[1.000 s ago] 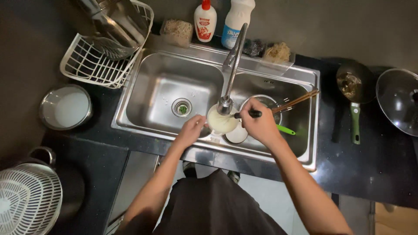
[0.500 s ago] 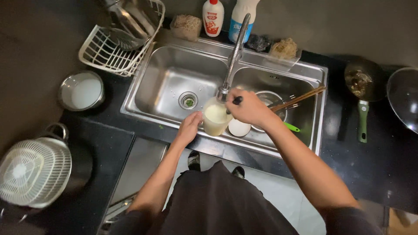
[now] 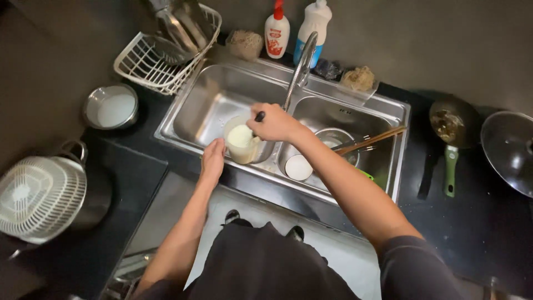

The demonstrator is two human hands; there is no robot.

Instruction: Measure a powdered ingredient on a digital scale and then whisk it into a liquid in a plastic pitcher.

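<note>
A pale cream cup (image 3: 240,142) is held over the divider of a steel double sink (image 3: 206,99). My left hand (image 3: 212,159) grips the cup's near side. My right hand (image 3: 273,123) is closed on a dark-handled tool (image 3: 258,118) whose end goes down into the cup; what kind of tool it is stays hidden. The curved faucet (image 3: 298,70) rises just behind my right hand.
In the right basin lie a steel bowl (image 3: 333,138), a small white dish (image 3: 298,167) and wooden chopsticks (image 3: 371,140). A white dish rack (image 3: 164,51) stands at the back left, two bottles (image 3: 276,29) behind the sink. A pan (image 3: 451,123) and a lid (image 3: 511,151) sit right, pots left.
Both hands and the cup have moved left, from over the right basin to the sink's divider. The view has shifted too.
</note>
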